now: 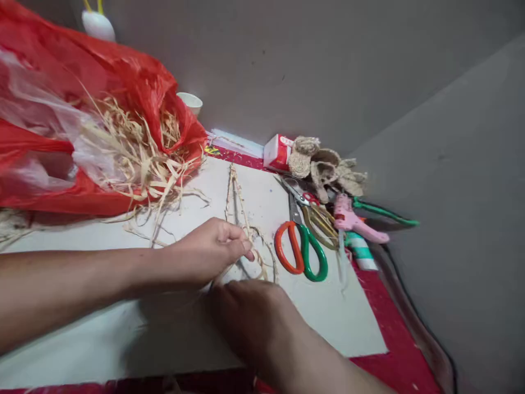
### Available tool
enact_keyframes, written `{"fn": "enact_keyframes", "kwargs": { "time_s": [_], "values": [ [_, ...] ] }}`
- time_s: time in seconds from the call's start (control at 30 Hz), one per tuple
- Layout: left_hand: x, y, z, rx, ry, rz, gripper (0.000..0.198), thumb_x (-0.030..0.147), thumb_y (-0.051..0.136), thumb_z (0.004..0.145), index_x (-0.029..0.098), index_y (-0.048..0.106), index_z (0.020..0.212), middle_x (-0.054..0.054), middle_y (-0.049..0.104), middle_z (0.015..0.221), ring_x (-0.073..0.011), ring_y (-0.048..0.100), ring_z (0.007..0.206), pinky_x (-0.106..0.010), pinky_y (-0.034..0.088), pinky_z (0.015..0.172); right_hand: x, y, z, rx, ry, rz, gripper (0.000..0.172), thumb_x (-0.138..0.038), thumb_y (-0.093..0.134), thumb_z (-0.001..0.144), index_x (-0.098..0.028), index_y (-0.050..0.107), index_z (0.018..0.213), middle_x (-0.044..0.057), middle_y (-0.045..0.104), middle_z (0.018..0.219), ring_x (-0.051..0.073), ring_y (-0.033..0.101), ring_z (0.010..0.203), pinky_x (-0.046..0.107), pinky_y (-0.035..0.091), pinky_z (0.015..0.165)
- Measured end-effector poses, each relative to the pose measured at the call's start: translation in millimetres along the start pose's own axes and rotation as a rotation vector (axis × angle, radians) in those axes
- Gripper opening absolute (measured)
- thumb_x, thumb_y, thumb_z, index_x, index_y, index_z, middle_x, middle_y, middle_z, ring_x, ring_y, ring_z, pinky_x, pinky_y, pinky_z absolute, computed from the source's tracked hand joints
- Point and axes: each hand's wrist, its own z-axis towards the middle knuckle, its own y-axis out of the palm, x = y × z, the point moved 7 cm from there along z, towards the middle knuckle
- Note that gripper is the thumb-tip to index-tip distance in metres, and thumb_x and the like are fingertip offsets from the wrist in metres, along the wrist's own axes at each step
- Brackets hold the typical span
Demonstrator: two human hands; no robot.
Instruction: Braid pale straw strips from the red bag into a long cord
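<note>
My left hand [207,253] reaches in from the left and pinches thin strands of dried straw [259,261] over a white board [336,312]. A plaited straw cord [234,189] runs away from the fingers toward the wall. My right hand [250,317] lies just below and in front, back of the hand up, fingers curled under and hidden; it seems to touch the same strands. Whether it holds anything cannot be made out.
A red plastic bag [123,82] spilling loose straw [143,158] fills the left. At right lie orange-and-green scissors [301,249], a second pair of scissors [311,210], a pink glue gun [355,221], woven straw pieces [324,161], a small red-white box [278,150]. A cup [191,102] stands by the grey wall.
</note>
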Motion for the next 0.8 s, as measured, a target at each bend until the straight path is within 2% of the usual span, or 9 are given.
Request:
{"fn": "enact_keyframes", "kwargs": {
  "time_s": [0.1,0.13,0.2,0.27,0.37,0.47,0.53,0.67,0.8],
  "values": [
    [4,-1.7,1,-0.001,0.032,0.029,0.026,0.039,0.048,0.084,0.016,0.058,0.076,0.008,0.030,0.046,-0.0066,0.024,0.044,-0.021,0.018,0.043,-15,-36,-21,0.110,0.058,0.061,0.022,-0.019,0.055,0.084,-0.021,0.055,0.062,-0.001,0.058,0.054,0.012,0.053,0.048,0.024,0.037,0.046],
    [5,-1.9,1,-0.003,0.042,0.032,0.026,0.038,0.048,0.084,0.016,0.058,0.075,0.008,0.030,0.046,-0.0066,0.024,0.044,-0.021,0.018,0.043,-1,-54,-29,0.277,0.255,0.101,0.026,-0.021,0.052,0.087,-0.020,0.054,0.062,0.001,0.059,0.057,0.013,0.055,0.053,0.024,0.039,0.051],
    [5,-1.6,2,-0.012,0.053,0.032,0.026,0.037,0.048,0.084,0.015,0.057,0.075,0.007,0.032,0.047,-0.0066,0.025,0.044,-0.021,0.020,0.044,21,-81,-46,0.585,0.447,0.216,0.034,-0.020,0.043,0.092,-0.020,0.049,0.058,-0.002,0.052,0.051,0.010,0.049,0.047,0.021,0.036,0.047],
    [6,-0.8,3,-0.020,0.080,0.008,0.024,0.035,0.048,0.084,0.015,0.057,0.074,0.006,0.039,0.050,-0.0065,0.030,0.047,-0.020,0.025,0.047,48,-84,-50,0.664,0.600,0.266,0.033,-0.029,0.045,0.093,-0.019,0.051,0.062,-0.003,0.047,0.050,0.009,0.043,0.046,0.022,0.032,0.044],
    [7,3.9,4,-0.074,0.118,-0.073,0.022,0.031,0.047,0.084,0.014,0.055,0.072,0.003,0.050,0.058,-0.0071,0.040,0.052,-0.021,0.033,0.054,74,-49,-29,0.280,0.598,0.514,0.034,-0.041,0.048,0.090,-0.018,0.051,0.065,-0.002,0.051,0.058,0.009,0.043,0.051,0.021,0.033,0.045],
    [7,9.6,5,-0.155,0.139,-0.128,0.024,0.027,0.042,0.085,0.013,0.055,0.072,-0.002,0.059,0.066,-0.0099,0.051,0.061,-0.024,0.040,0.064,78,-19,-20,-0.013,0.551,0.822,0.038,-0.045,0.040,0.093,-0.017,0.051,0.069,-0.003,0.050,0.058,0.009,0.042,0.051,0.020,0.035,0.048],
    [6,7.3,6,-0.131,0.149,-0.053,0.023,0.027,0.042,0.085,0.014,0.054,0.071,-0.001,0.058,0.067,-0.0102,0.050,0.063,-0.024,0.040,0.066,77,-12,-21,-0.101,0.522,0.911,0.041,-0.045,0.036,0.094,-0.017,0.049,0.068,-0.003,0.047,0.056,0.008,0.041,0.050,0.020,0.035,0.049],
    [2,-0.7,7,-0.039,0.136,0.182,0.022,0.029,0.044,0.084,0.016,0.049,0.066,0.004,0.041,0.058,-0.0083,0.036,0.057,-0.021,0.031,0.055,74,-15,-26,-0.242,0.474,0.888,0.045,-0.045,0.033,0.095,-0.018,0.042,0.060,-0.003,0.044,0.055,0.008,0.039,0.051,0.020,0.034,0.051],
    [-1,-0.9,6,-0.032,0.114,0.210,0.021,0.027,0.041,0.083,0.017,0.047,0.065,0.005,0.040,0.057,-0.0082,0.034,0.054,-0.022,0.029,0.052,65,-28,-31,-0.372,0.454,0.789,0.043,-0.044,0.034,0.094,-0.019,0.041,0.060,-0.003,0.043,0.055,0.009,0.039,0.050,0.022,0.035,0.051]
  ]
}}
